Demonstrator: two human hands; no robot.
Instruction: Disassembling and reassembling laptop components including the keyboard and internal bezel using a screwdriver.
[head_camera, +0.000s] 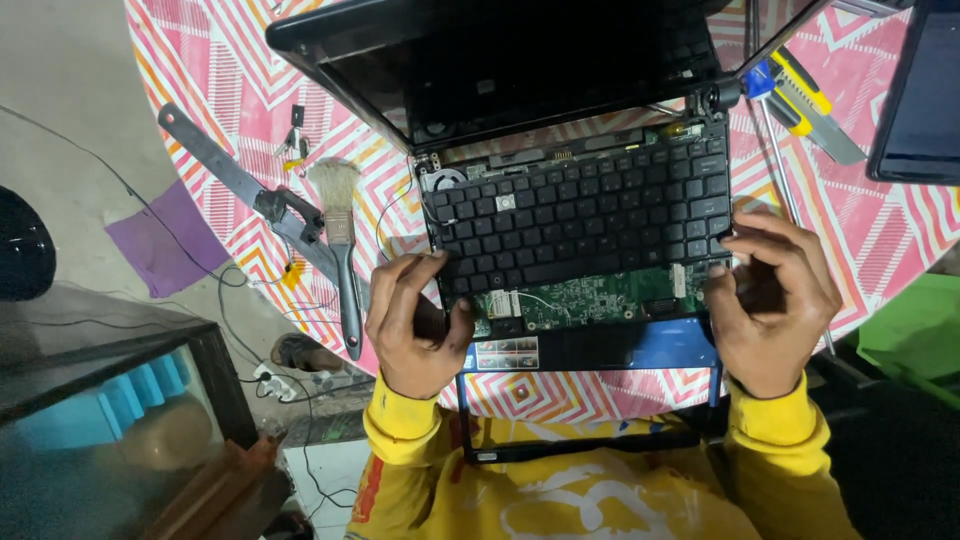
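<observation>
Two hands work a small laptop (560, 200) on a round bench (880, 220) w/ a pink zigzag cloth. Left hand (415, 320) pinches the near-left corner of the keyboard (585, 215), thumb under the edge, fingers on top. Right hand (770, 300) is clamped on the near-right corner the same way. Both closed on the keyboard, none free.

Keyboard sits loose on the chassis, tilted a bit, near edge raised. Below it the green board (580, 295) shows, bare, w/ a blue palm rest strip (640, 345) nearer the person. Screen (500, 70) is tipped back at the far side, dark. A black bezel frame (580, 440) hangs off the bench edge over the yellow sleeves.

Left of the laptop: a paintbrush (340, 240) lying near-far, and beside it long grey pliers (250, 190) on a slant. Far right: a blue-handled screwdriver (775, 130) and a yellow utility knife (810, 105). A 2nd dark screen (915, 95) at the right edge.

To do this well, I'd judge: lift both corners evenly, slow, no twist. A ribbon cable prob. links keyboard to board; can't see it from here, so don't pull far before checking under. Keep fingertips off the bare board parts. The far edge likely hooks under tabs near the hinge, so slide toward the person rather than yank up.
</observation>
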